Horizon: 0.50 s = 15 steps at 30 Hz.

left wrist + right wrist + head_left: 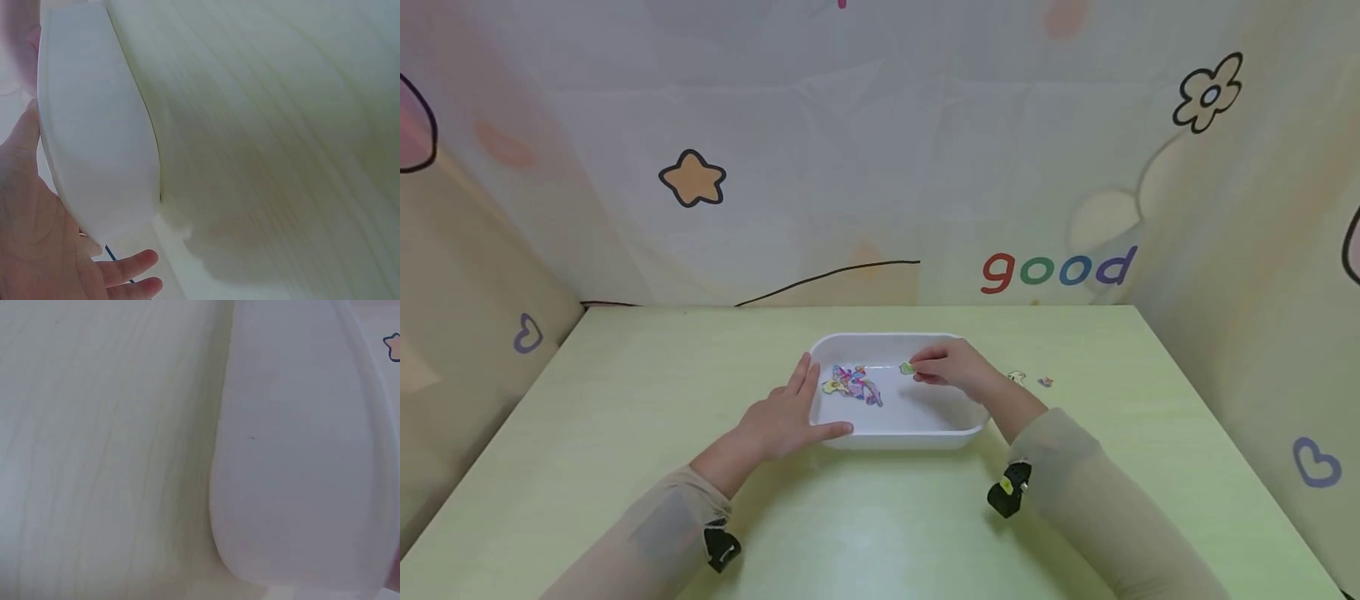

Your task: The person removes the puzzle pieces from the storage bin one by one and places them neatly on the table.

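Note:
A white rectangular tray [895,438] lies on the table, with a cluster of small colourful stickers [856,386] inside its left half. My left hand [781,419] rests against the tray's left end, thumb over the front rim and the other fingers spread straight along the side. In the left wrist view the left hand [37,231] lies along the tray's rim. Above the tray's right half, my right hand [957,367] pinches a small green sticker [907,368] between thumb and fingertips. The right wrist view shows mostly the tray's outer wall [294,450].
On the table [880,517] to the right of the tray lie a small whitish sticker [1017,377], partly behind the right forearm, and a small multicoloured sticker [1046,382]. A printed cloth backdrop [850,183] stands along the back and both sides.

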Motion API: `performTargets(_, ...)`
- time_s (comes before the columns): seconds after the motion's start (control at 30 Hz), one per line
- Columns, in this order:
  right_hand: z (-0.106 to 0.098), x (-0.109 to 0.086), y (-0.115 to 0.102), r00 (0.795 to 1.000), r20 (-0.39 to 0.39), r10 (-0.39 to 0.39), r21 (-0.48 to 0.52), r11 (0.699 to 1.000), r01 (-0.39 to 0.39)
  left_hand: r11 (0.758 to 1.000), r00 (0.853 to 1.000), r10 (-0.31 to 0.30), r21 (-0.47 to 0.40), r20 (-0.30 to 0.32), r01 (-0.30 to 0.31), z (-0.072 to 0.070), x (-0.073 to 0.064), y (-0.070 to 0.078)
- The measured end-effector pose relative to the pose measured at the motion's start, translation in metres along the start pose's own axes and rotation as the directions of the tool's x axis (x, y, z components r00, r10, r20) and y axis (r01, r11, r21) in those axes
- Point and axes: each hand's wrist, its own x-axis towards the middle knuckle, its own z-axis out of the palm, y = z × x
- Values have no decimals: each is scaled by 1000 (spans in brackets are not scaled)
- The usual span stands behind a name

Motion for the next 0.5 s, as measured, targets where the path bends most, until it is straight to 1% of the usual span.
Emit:
performTargets(0.17,-15,-13,-4,1000,27,-11,12,1000,10,1000,1000,-2,2,-2,2,0,-2,1)
performTargets(0.3,-25,-23,-4,999,41,-10,-7,1000,11,1000,1000,0,2,2,0,0,-2,1)
performTargets(0.5,-43,-36,-1,1000,12,7,-44,999,-7,1000,1000,-9,4,9,9,1,-3,2)
